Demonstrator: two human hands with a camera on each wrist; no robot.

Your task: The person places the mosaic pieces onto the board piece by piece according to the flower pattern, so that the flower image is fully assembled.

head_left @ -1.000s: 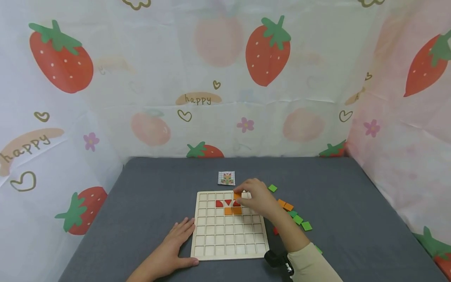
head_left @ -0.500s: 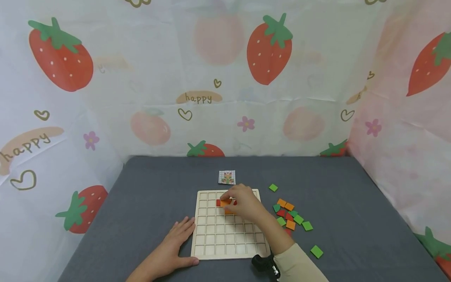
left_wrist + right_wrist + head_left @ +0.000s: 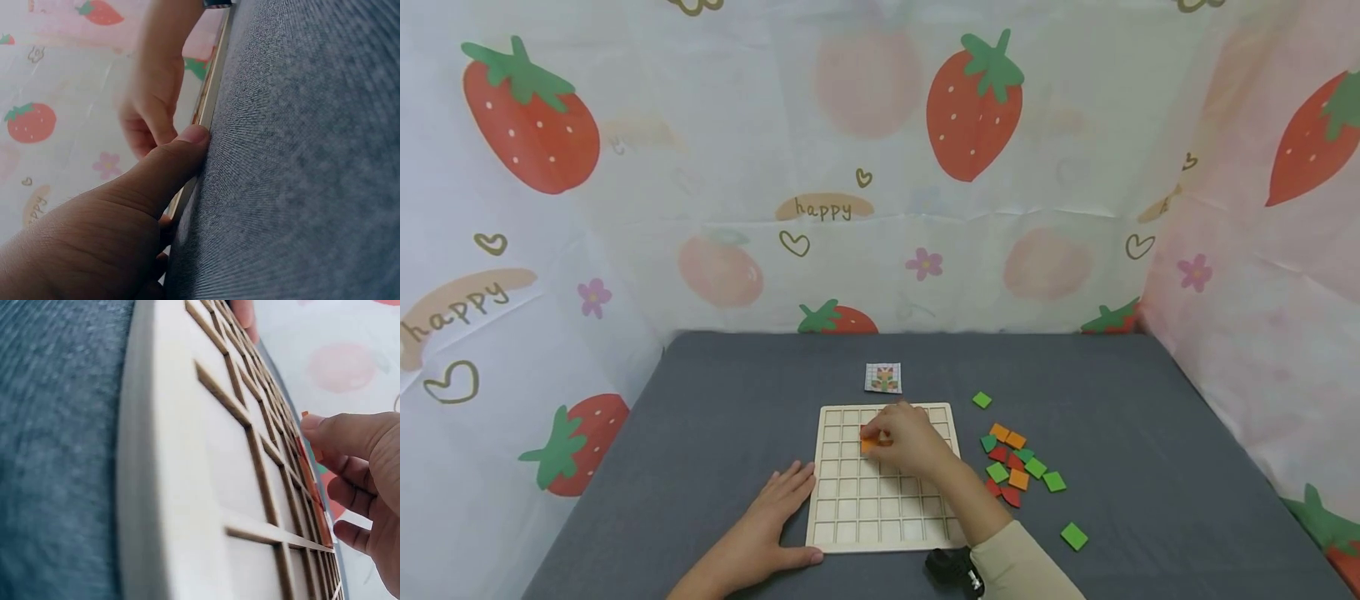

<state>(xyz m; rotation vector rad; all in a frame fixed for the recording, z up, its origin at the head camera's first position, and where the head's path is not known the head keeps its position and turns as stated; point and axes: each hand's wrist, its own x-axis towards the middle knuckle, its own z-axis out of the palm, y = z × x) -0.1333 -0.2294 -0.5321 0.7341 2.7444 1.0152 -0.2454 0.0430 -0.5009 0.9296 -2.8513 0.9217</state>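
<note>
A pale wooden grid board (image 3: 880, 508) lies on the grey-covered table. My right hand (image 3: 910, 440) pinches an orange square tile (image 3: 868, 446) between thumb and fingers, over the upper part of the board. In the right wrist view the orange tile (image 3: 305, 415) shows at the thumb tip, near red and orange pieces set in the grid. Most of those set pieces are hidden behind the hand in the head view. My left hand (image 3: 767, 517) lies at the board's left edge, fingers straight, and its thumb (image 3: 194, 134) touches the board's side in the left wrist view.
Right of the board lie scattered loose tiles: several green ones (image 3: 1035, 467), some orange ones (image 3: 1018, 479) and red ones (image 3: 1011, 497). A small printed pattern card (image 3: 883, 377) rests beyond the board's far edge. A strawberry-print cloth (image 3: 850, 267) hangs around the table.
My right hand has moved left across the board with the orange tile, from the upper right columns toward the left side of the set pieces. My left hand stays in place.
</note>
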